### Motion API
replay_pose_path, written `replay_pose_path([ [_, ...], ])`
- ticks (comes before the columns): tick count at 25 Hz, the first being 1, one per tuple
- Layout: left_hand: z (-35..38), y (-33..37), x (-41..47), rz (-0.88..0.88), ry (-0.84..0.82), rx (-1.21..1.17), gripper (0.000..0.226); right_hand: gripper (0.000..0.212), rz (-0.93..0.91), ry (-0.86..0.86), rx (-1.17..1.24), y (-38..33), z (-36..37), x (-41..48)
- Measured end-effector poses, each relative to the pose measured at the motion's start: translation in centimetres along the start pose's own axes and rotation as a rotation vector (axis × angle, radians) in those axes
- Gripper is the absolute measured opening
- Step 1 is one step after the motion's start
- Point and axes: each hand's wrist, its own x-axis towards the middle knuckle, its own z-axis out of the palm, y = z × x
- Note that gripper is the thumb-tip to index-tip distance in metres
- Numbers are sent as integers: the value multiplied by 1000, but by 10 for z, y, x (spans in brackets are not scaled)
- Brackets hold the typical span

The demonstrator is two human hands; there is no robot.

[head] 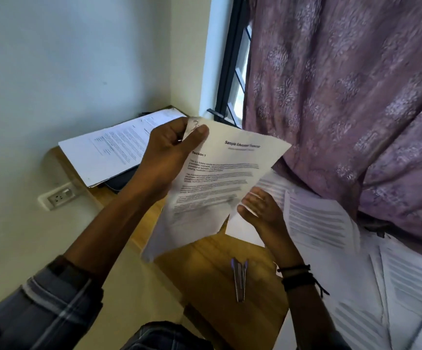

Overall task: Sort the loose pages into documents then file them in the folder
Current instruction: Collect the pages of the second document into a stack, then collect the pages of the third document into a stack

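My left hand (172, 152) grips a white printed sheaf of pages (212, 178) at its top corner, thumb on the front sheet, and holds it above the wooden table (205, 281). My right hand (263, 210) is relaxed, its fingers fairly straight and touching the sheaf's lower corner. Loose printed pages (331, 223) lie spread on the table beside it. 1 silver and purple stapler (239, 279) lies near my right wrist. A second paper stack (109, 152) rests on a dark flat object (121, 181) at the far corner; I cannot tell if that is the folder
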Motion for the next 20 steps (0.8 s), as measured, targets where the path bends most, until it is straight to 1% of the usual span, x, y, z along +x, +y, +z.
replay_pose_path([
  [2,-3,0,-7,3,22,-8,11,43,-27,-34,38,4,0,-11],
  [3,-6,-1,-9,0,35,2,11,38,-31,-74,78,7,0,-17],
  [5,-13,-5,-11,-24,46,4,12,36,0,-172,173,10,3,-24],
  [7,-21,-12,-10,-48,67,-17,12,37,30,-199,199,12,7,-24],
  [10,-39,-20,2,-76,102,-57,13,42,16,-144,136,11,22,-13],
  [12,-54,-26,17,-64,81,-66,12,43,6,-110,120,11,36,-2],
  [16,-82,-42,55,-12,-48,-178,13,43,-25,-71,312,-4,68,25],
  [18,-104,-57,80,-16,-78,-195,9,46,-35,59,320,-5,91,43],
  [20,-127,-77,106,-34,-83,-170,8,51,-20,168,224,-2,113,60],
])
